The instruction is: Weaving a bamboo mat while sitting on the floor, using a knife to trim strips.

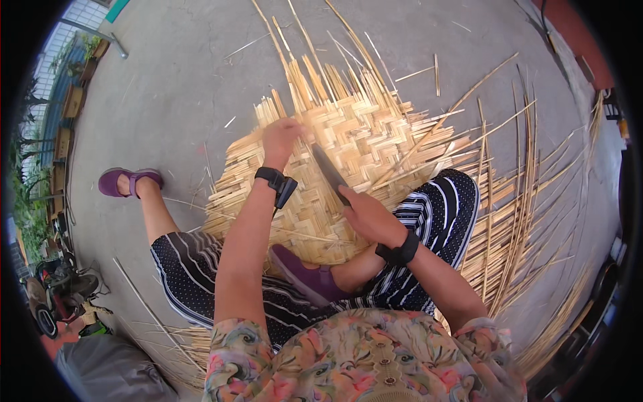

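A mat of pale split-bamboo strips [345, 164], woven in a zigzag pattern, lies on the ground before me. Loose strip ends stick out around its edges. My right hand [375, 218] grips a knife [328, 171], its long dark blade slanting up and left over the weave, with the tip close to my left hand. My left hand [280, 139] rests at the mat's upper left part with its fingers curled together. What those fingers pinch, if anything, is hidden. A purple shoe [305, 275] on one of my feet stands at the near edge of the mat.
Long loose bamboo strips [512, 234] lie heaped on the right, more at lower left. My other purple shoe [130, 183] is out on the grey concrete floor [181, 87]. Planter boxes [72, 102] line the left side; a grey covered bulk [107, 368] sits at lower left.
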Demonstrator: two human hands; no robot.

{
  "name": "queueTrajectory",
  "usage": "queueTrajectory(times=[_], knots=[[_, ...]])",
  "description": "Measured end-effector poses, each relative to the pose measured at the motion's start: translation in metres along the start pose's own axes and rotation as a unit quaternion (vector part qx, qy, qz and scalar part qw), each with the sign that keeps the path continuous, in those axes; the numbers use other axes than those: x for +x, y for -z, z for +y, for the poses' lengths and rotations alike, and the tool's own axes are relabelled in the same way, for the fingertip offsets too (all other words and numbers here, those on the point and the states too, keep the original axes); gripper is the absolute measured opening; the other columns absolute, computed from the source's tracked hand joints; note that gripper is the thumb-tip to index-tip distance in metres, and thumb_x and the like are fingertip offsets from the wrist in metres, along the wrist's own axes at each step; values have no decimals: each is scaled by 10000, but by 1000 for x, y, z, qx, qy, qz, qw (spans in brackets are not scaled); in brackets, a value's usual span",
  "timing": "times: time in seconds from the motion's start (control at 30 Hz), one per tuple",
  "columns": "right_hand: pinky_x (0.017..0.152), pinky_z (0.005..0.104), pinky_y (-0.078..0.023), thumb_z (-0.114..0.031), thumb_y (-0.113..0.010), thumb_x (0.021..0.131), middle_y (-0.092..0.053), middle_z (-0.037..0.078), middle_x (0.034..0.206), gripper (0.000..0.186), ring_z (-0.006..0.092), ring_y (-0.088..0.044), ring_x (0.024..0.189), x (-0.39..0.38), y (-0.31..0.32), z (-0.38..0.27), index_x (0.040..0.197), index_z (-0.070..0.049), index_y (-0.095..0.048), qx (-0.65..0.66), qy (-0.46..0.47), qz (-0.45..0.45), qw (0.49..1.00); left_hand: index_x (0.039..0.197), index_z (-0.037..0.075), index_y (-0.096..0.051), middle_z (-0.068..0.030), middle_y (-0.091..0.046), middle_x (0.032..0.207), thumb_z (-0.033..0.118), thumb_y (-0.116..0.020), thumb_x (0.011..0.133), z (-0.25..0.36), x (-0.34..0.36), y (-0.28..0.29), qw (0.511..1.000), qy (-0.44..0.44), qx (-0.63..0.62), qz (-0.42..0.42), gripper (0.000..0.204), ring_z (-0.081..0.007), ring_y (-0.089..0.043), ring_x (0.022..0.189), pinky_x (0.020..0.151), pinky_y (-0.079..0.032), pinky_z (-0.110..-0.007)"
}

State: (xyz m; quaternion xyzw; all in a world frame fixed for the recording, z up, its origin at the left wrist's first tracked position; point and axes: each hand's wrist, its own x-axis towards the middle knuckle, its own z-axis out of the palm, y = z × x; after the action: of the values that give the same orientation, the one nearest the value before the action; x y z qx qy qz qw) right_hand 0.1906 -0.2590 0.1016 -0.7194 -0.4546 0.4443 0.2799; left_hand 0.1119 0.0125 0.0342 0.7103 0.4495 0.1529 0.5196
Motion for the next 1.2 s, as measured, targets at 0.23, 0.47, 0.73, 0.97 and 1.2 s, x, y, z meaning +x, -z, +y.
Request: queueTrajectory(times=[0.23,0.47,0.73,0.97,1.2], knots=[[820,520,-501,-98,-506,926,-567,359,1027,530,514,-593,869,16,-48,8,1419,51,-382,-20,18,95,995,897,6,-732,-31,-699,817,127,-809,785,-2,2,-6,996,-45,34,75,182,-119,-611,750,721,-484,-255],[905,501,-480,-55,-519,918,-513,368,1132,578,515,-560,1006,30,-65,5,1459,42,-343,49,-6,142,989,910,9,-735,-26,-676,838,138,-814,775,3,1,-14,988,-64,38,136,203,-125,-595,767,738,-481,-275],[952,472,-464,-67,-525,920,-521,347,1168,580,490,-552,1067,31,-63,11,1464,29,-348,72,23,132,988,894,28,-752,-51,-688,846,174,-826,766,-16,11,-11,987,-49,-14,150,207,-149,-616,770,731,-488,-290],[997,453,-443,-85,-544,921,-531,347,1196,585,474,-547,1113,31,-52,20,1462,32,-353,85,5,111,990,860,39,-762,-109,-695,881,199,-811,776,19,2,-15,967,-1,254,2,187,-215,-665,805,760,-508,-327],[1051,441,-408,-82,-559,915,-516,338,1294,590,457,-518,1200,31,-53,21,1456,36,-355,108,20,102,989,964,8,-714,-50,-620,870,-51,-721,769,9,33,8,972,-204,106,-43,204,-155,-616,805,753,-488,-274]])
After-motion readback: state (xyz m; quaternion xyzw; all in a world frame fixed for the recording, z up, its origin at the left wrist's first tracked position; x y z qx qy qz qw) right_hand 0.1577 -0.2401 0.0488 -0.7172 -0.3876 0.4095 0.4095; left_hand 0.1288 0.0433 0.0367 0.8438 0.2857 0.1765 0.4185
